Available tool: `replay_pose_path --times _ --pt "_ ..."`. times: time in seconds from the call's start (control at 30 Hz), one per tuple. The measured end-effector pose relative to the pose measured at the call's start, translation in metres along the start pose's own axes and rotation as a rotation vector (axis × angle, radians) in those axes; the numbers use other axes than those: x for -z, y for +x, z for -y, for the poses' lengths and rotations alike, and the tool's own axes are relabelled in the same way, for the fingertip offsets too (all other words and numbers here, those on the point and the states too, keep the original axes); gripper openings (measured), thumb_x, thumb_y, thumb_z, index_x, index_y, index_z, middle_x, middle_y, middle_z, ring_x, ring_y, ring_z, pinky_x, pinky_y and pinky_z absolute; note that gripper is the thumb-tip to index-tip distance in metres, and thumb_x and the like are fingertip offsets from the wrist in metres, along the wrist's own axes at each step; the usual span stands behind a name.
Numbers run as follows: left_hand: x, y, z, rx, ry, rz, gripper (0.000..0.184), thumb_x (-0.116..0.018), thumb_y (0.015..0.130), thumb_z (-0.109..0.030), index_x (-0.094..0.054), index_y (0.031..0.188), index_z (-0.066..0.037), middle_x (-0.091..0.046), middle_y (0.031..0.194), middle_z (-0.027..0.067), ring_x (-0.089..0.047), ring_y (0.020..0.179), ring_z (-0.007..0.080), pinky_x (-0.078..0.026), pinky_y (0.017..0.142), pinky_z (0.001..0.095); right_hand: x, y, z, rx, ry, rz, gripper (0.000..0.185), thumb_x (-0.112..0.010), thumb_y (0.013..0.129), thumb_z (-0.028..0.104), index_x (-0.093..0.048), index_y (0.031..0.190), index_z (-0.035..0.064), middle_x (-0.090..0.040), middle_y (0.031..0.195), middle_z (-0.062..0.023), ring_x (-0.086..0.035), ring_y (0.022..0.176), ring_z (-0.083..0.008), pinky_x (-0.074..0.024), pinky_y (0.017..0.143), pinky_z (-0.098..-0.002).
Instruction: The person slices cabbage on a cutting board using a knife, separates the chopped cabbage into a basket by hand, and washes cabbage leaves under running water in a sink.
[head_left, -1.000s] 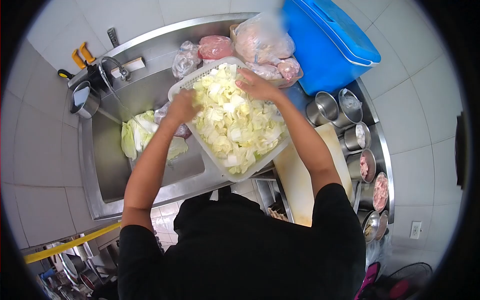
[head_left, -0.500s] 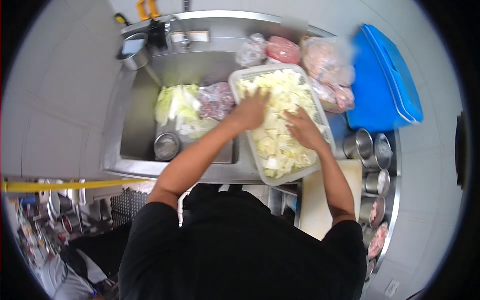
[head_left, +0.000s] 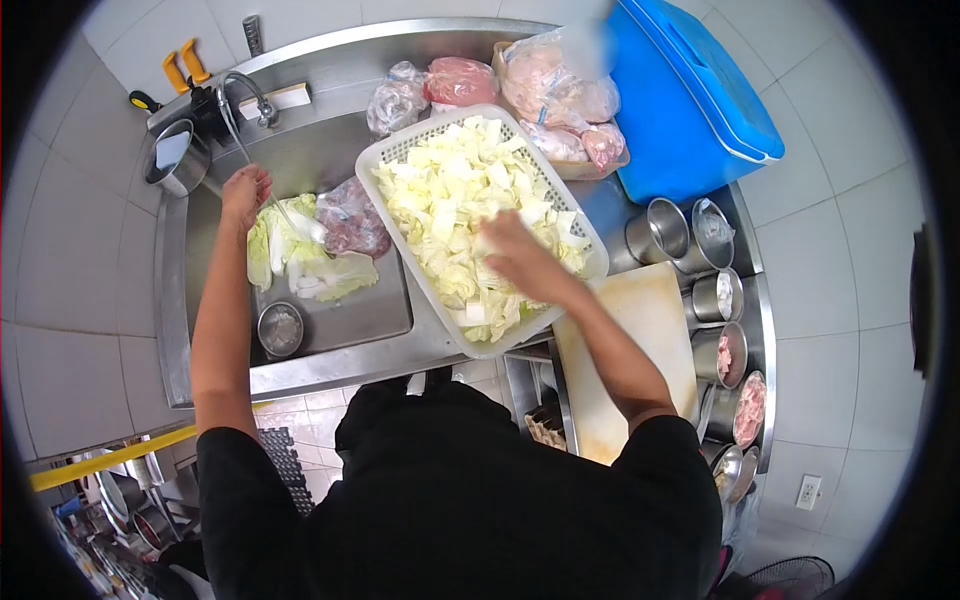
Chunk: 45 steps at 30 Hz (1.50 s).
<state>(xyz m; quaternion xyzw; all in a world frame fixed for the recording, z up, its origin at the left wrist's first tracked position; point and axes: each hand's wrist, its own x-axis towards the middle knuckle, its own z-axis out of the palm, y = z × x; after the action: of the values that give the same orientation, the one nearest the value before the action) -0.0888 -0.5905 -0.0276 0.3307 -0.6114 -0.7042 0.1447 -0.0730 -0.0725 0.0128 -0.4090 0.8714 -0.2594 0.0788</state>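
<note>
A white perforated basket full of chopped, pale yellow-green cabbage rests at an angle across the sink's right edge. My right hand lies over the chopped pieces, palm down and fingers apart, slightly blurred. Over the left of the sink, my left hand is closed at the lower end of the curved faucet spout. A thin line, seemingly water, runs from there towards large cabbage leaves in the sink. Beside the leaves lies a plastic bag of reddish meat.
A metal bowl sits in the steel sink. Bagged meat and a blue cooler stand behind the basket. At the right are a cutting board and several metal pots. A metal pot occupies the back-left corner.
My left hand has left the basket and moved left to the faucet spout. My right hand stays over the cabbage. The whole view has shifted, so the basket appears further left.
</note>
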Motion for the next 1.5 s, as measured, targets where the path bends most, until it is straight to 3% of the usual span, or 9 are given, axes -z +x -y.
replay_pose_path --times 0.07,0.2,0.33,0.47,0.57,0.63,1.07,1.37,1.5 --pt "0.004 0.011 0.004 0.062 -0.090 -0.065 0.033 -0.053 0.096 -0.019 -0.053 0.126 -0.006 -0.063 0.108 0.0072 -0.063 0.082 0.0166 -0.051 0.069 0.0270 -0.015 0.005 0.054 -0.096 -0.302 0.022 0.048 -0.058 0.093 0.023 -0.048 0.139 0.0166 -0.034 0.146 -0.0243 -0.022 0.141 -0.0440 -0.0218 0.108 -0.0644" --pt "-0.015 -0.006 0.007 -0.044 0.100 -0.040 0.030 -0.055 0.096 -0.020 -0.057 0.123 -0.006 -0.065 0.106 0.0070 -0.062 0.083 0.0151 -0.050 0.070 0.0261 -0.009 0.005 0.050 -0.053 -0.232 0.011 0.038 -0.053 0.093 0.027 -0.057 0.130 0.0159 -0.031 0.151 -0.0177 -0.022 0.142 -0.0398 -0.0225 0.107 -0.0666" --pt "-0.080 -0.052 0.016 -0.580 0.453 0.250 0.021 -0.064 0.088 -0.013 -0.068 0.107 -0.003 -0.068 0.094 0.0061 -0.060 0.080 0.0120 -0.050 0.078 0.0265 -0.030 0.013 0.047 0.105 -0.305 -0.098 0.030 -0.060 0.091 0.026 -0.065 0.119 0.0185 -0.038 0.147 -0.0145 -0.026 0.142 -0.0372 -0.0171 0.108 -0.0677" --pt "-0.148 -0.122 -0.004 -1.113 0.800 0.638 0.032 -0.071 0.074 -0.007 -0.067 0.106 -0.004 -0.068 0.103 0.0153 -0.065 0.089 0.0298 -0.052 0.082 0.0348 0.009 0.030 0.061 -0.014 -0.209 -0.008 0.030 -0.059 0.092 0.030 -0.066 0.118 0.0173 -0.037 0.148 -0.0138 -0.028 0.141 -0.0352 -0.0186 0.108 -0.0676" --pt "-0.174 -0.138 -0.011 -1.033 1.138 0.769 0.041 -0.070 0.077 -0.010 -0.060 0.116 0.000 -0.063 0.115 0.0205 -0.059 0.107 0.0367 -0.047 0.093 0.0418 0.039 0.002 0.039 -0.029 0.011 -0.257 0.030 -0.068 0.088 0.023 -0.069 0.115 0.0111 -0.049 0.139 -0.0147 -0.038 0.135 -0.0341 -0.0305 0.111 -0.0384" --pt "-0.191 -0.123 0.002 -0.712 1.328 0.708 0.046 -0.067 0.078 -0.012 -0.055 0.122 0.001 -0.060 0.120 0.0223 -0.057 0.110 0.0389 -0.046 0.095 0.0438 0.054 -0.020 0.017 -0.183 -0.023 -0.251 0.032 -0.068 0.086 0.024 -0.068 0.114 0.0099 -0.052 0.134 -0.0169 -0.046 0.126 -0.0339 -0.0367 0.106 -0.0401" --pt "-0.201 -0.148 -0.028 -1.023 0.973 0.787 0.041 -0.064 0.077 -0.004 -0.060 0.118 0.000 -0.061 0.117 0.0236 -0.060 0.107 0.0370 -0.048 0.093 0.0401 0.054 -0.034 -0.049 -0.386 0.016 -0.447 0.018 -0.062 0.084 0.010 -0.067 0.100 0.0032 -0.064 0.092 -0.0189 -0.061 0.088 -0.0397 -0.0490 0.077 -0.0422" --pt "-0.224 -0.188 0.014 -0.961 0.867 0.743 0.030 -0.066 0.080 -0.012 -0.067 0.109 -0.004 -0.065 0.099 0.0168 -0.063 0.088 0.0322 -0.050 0.081 0.0388 0.025 0.042 -0.048 0.038 -0.019 -0.522 0.019 -0.058 0.089 0.013 -0.067 0.104 0.0054 -0.064 0.110 -0.0207 -0.058 0.109 -0.0360 -0.0463 0.091 -0.0411" --pt "-0.229 -0.180 0.030 -0.894 1.117 0.624 0.033 -0.064 0.078 -0.010 -0.067 0.110 -0.009 -0.065 0.096 0.0137 -0.063 0.090 0.0317 -0.050 0.081 0.0403 0.001 0.027 -0.063 -0.194 -0.353 -0.185 0.028 -0.055 0.093 0.021 -0.065 0.117 0.0095 -0.061 0.122 -0.0192 -0.055 0.117 -0.0353 -0.0437 0.098 -0.0412"
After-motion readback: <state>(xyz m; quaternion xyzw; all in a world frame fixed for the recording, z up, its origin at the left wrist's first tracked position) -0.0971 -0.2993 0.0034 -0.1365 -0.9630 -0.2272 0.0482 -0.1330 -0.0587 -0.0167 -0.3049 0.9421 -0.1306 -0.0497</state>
